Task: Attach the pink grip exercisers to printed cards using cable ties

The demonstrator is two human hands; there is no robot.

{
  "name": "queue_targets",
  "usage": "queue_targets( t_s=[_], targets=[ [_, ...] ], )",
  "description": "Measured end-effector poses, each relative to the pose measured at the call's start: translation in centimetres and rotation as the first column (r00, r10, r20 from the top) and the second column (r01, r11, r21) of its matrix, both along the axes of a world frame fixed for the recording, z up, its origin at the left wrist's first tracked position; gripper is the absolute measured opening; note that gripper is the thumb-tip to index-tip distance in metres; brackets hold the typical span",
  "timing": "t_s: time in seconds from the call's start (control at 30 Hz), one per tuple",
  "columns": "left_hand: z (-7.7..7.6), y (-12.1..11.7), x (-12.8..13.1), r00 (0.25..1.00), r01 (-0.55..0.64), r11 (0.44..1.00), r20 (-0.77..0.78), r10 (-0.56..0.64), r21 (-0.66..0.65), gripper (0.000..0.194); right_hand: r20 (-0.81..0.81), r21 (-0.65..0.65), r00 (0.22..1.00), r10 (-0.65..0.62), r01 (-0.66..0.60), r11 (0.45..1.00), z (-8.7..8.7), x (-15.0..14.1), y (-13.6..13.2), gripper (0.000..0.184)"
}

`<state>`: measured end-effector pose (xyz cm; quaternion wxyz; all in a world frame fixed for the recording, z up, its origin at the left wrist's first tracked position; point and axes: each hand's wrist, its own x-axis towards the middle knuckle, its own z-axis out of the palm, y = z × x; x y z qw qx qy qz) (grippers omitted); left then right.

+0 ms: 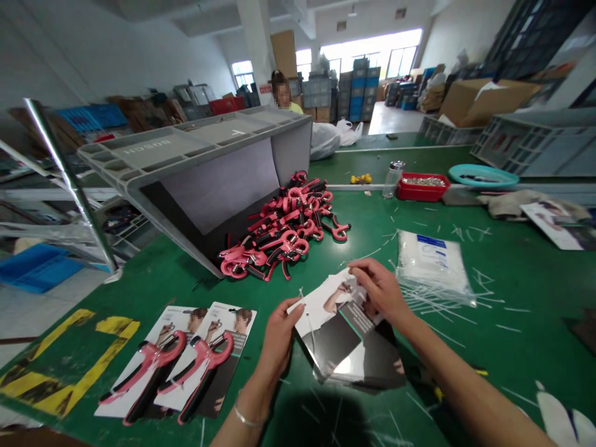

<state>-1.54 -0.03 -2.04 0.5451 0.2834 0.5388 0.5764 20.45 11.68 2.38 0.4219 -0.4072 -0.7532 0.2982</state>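
Both my hands are at a printed backing card (331, 320), which lies tilted over a stack of glossy black-and-grey cards (372, 367) in front of me. My left hand (280, 332) pinches its left corner, near a small hole and a thin white cable tie (313, 340). At the top edge, my right hand (380, 290) grips the card between thumb and fingers. To the left, two pink-and-black hand grips (205, 366) lie on their own cards. Beyond my hands, a pile of hand grips (288, 233) spills from a tipped grey crate (195, 146).
A clear bag of white cable ties (431, 261) lies right, with loose ties scattered around. Behind are a glass jar (393, 180), a red tray (421, 187) of small parts and a turquoise plate (484, 176). Another person (282, 93) is behind the crate. Yellow-black tape (88, 366) marks the table.
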Motion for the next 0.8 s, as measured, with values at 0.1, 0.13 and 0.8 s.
queue_targets(
  t_s=[0.1, 0.13, 0.8],
  targets=[
    [0.0, -1.6, 1.4, 0.986, 0.107, 0.991, -0.117, -0.115, -0.076, 0.046, 0.228, -0.091, 0.973, -0.043, 0.065, 0.994, -0.5, 0.3, 5.9, 0.029],
    [0.0, -2.0, 1.8, 0.968, 0.179, 0.978, -0.156, -0.195, -0.11, 0.046, 0.342, -0.145, 0.94, 0.0, 0.052, 0.988, -0.9, -0.2, 8.0, 0.031],
    [-1.9, -3.5, 3.9, 0.911, 0.337, 0.922, -0.18, -0.37, -0.191, 0.092, 0.748, -0.164, 0.658, 0.088, 0.055, 0.985, -6.6, -1.7, 17.9, 0.034]
  ],
)
